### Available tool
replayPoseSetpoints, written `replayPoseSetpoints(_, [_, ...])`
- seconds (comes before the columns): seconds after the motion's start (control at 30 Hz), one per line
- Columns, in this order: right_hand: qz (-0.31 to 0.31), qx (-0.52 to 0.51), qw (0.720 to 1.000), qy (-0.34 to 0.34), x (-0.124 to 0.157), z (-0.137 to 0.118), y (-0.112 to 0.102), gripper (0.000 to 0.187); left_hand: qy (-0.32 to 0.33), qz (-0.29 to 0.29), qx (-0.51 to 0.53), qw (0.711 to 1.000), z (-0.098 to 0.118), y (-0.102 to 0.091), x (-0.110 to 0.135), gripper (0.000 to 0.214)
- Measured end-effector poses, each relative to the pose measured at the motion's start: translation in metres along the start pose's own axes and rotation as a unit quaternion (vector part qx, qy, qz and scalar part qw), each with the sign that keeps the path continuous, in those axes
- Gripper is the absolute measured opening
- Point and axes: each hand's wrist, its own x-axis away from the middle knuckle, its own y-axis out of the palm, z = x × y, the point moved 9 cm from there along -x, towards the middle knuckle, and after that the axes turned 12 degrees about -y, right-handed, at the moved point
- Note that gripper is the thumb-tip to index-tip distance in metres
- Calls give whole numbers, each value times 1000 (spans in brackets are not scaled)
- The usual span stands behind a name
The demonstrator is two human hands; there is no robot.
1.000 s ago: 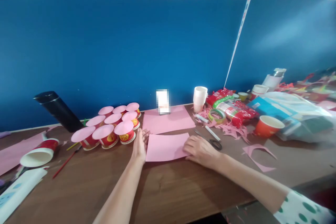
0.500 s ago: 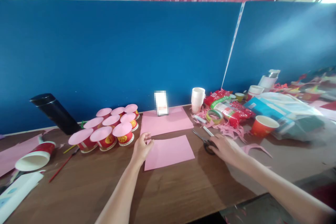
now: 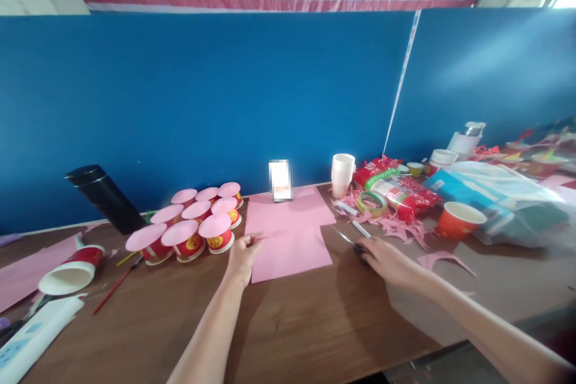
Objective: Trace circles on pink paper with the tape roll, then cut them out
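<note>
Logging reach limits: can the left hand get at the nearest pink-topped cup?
Likely yes: the left hand is right beside that pink-topped cup, and nothing visible stands between them.

Glare streaks the flat blue partition (image 3: 252, 90) at right — soft shadows darken the brown wooden tabletop (image 3: 288, 324), far right blurred.

Two human arms, unsleeved as far as the frame shows. Left forearm (image 3: 210, 327): bottom edge, left of center; slim, smooth, narrowing at the wrist. Left hand (image 3: 240, 263): ungloved, slender fingers (image 3: 254, 240). Right forearm (image 3: 483, 312): lower right, bare, soft focus toward the corner. Right hand (image 3: 389, 259): ungloved, fingertips partly hidden.
</note>
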Motion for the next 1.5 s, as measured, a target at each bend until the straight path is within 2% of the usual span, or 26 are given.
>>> replayPoseSetpoints(0.07, [12, -133, 991, -5, -2, 0, 1, 24, 75, 13, 24, 997, 19, 0, 9, 18])
replayPoseSetpoints(0.1, [13, -206, 978, 2, -2, 2, 3, 23, 135, 6, 29, 990, 32, 2, 16, 15])
replayPoseSetpoints(0.13, [16, -276, 961, 16, -2, 4, 5, 23, 191, -19, 16, 981, 43, 9, 25, 15])
replayPoseSetpoints(0.2, [37, -382, 921, 62, -1, 13, 8, 27, 262, -79, -67, 960, 55, 27, 40, 22])
replayPoseSetpoints(0.3, [92, -453, 877, 132, 6, 28, 9, 34, 268, -160, -223, 924, 44, 53, 47, 35])
replayPoseSetpoints(0.37, [104, -459, 870, 150, 10, 34, 10, 35, 251, -187, -287, 906, 32, 60, 46, 40])
replayPoseSetpoints(0.43, [97, -423, 891, 137, 13, 37, 12, 35, 236, -194, -316, 898, 24, 62, 43, 42])
replayPoseSetpoints(0.57, [86, -223, 970, 41, 15, 34, 3, 31, 214, -202, -331, 897, 17, 63, 40, 39])
replayPoseSetpoints(0.67, [77, -60, 995, 15, 18, 32, -3, 26, 194, -227, -338, 893, 13, 66, 41, 35])
replayPoseSetpoints(0.8, [34, 76, 996, 5, 14, 24, -5, 18, 158, -259, -370, 878, 10, 66, 45, 32])
replayPoseSetpoints(0.9, [9, 148, 989, 6, 8, 20, -4, 15, 138, -284, -397, 862, 11, 66, 51, 24])
replayPoseSetpoints(0.97, [4, 179, 984, 18, 4, 21, -5, 16, 127, -292, -411, 854, 12, 67, 55, 26])
replayPoseSetpoints(1.03, [2, 185, 982, 27, 1, 23, -5, 16, 120, -279, -424, 853, 13, 68, 56, 20])
replayPoseSetpoints(1.1, [4, 181, 983, 27, -2, 24, -7, 14, 127, -237, -434, 860, 15, 68, 52, 21])
replayPoseSetpoints(1.2, [43, 185, 981, 30, -8, 28, -22, 20, 156, -190, -423, 872, 16, 70, 48, 23])
replayPoseSetpoints(1.33, [130, 197, 971, 45, -20, 48, -53, 29, 189, -229, -407, 864, 9, 79, 52, 30])
replayPoseSetpoints(1.4, [126, 192, 970, 78, -29, 71, -57, 34, 196, -233, -415, 857, 6, 79, 52, 28])
replayPoseSetpoints(1.5, [86, 175, 976, 100, -41, 103, -50, 35, 198, -235, -425, 851, 4, 79, 52, 28])
